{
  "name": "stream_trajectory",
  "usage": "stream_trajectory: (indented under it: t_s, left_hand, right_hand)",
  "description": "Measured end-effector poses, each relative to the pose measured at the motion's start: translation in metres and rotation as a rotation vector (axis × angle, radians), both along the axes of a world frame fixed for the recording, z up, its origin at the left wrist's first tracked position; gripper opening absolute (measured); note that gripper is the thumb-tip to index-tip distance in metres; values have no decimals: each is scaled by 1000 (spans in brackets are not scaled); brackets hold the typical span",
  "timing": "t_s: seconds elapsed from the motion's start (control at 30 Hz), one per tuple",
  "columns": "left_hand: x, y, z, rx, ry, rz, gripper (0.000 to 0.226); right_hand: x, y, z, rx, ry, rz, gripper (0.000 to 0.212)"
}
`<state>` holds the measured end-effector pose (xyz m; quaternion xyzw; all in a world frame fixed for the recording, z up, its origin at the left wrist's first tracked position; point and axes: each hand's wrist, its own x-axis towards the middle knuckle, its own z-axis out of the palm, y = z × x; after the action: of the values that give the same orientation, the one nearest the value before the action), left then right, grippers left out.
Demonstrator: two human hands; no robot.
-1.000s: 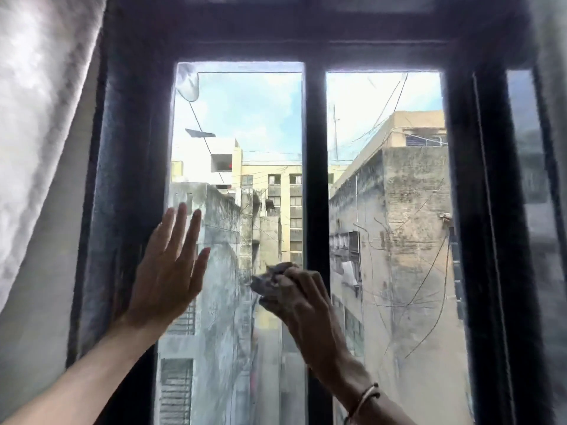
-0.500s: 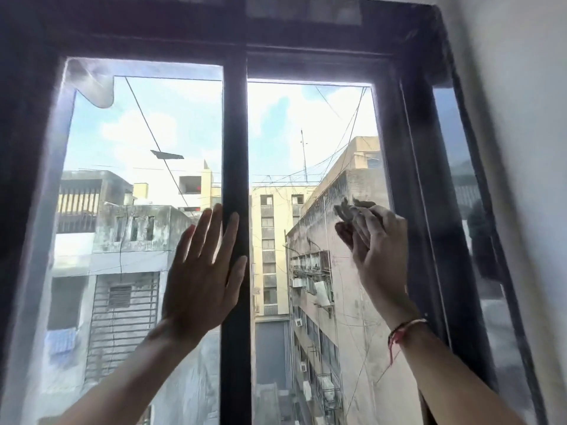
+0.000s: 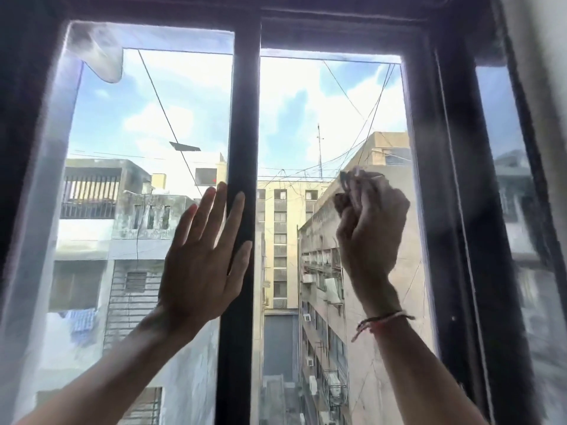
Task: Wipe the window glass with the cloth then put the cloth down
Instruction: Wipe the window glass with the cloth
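A dark-framed window fills the view, with a left glass pane (image 3: 138, 124) and a right glass pane (image 3: 306, 111) split by a dark centre bar (image 3: 245, 118). My right hand (image 3: 372, 237) presses a small dark crumpled cloth (image 3: 352, 191) against the right pane at mid height, close to its right edge; the fingers hide most of the cloth. My left hand (image 3: 202, 265) lies flat with fingers spread, on the left pane and overlapping the centre bar. It holds nothing.
A thick dark frame post (image 3: 445, 179) stands just right of the cloth hand, with a narrow side pane (image 3: 503, 124) beyond it. A peeling film patch (image 3: 101, 56) hangs at the left pane's top corner. Buildings and wires lie outside.
My right hand moved the cloth from the left pane's lower right, across the centre bar, up onto the right pane. The view swung right; my left hand now overlaps the centre bar.
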<state>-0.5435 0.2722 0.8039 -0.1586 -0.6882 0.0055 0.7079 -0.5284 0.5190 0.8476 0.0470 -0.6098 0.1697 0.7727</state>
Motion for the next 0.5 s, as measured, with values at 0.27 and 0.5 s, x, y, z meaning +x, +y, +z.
stream_trajectory:
  t_s: [0.27,0.5]
  left_hand:
    - [4,0,-1,-6,-15,-9,65]
    - [0,-3,-1,-6,-7,4,66]
  right_hand:
    - [-2,10,-66,667,-75,-74,41]
    - [-12,-43,-91,472,-51,52,38]
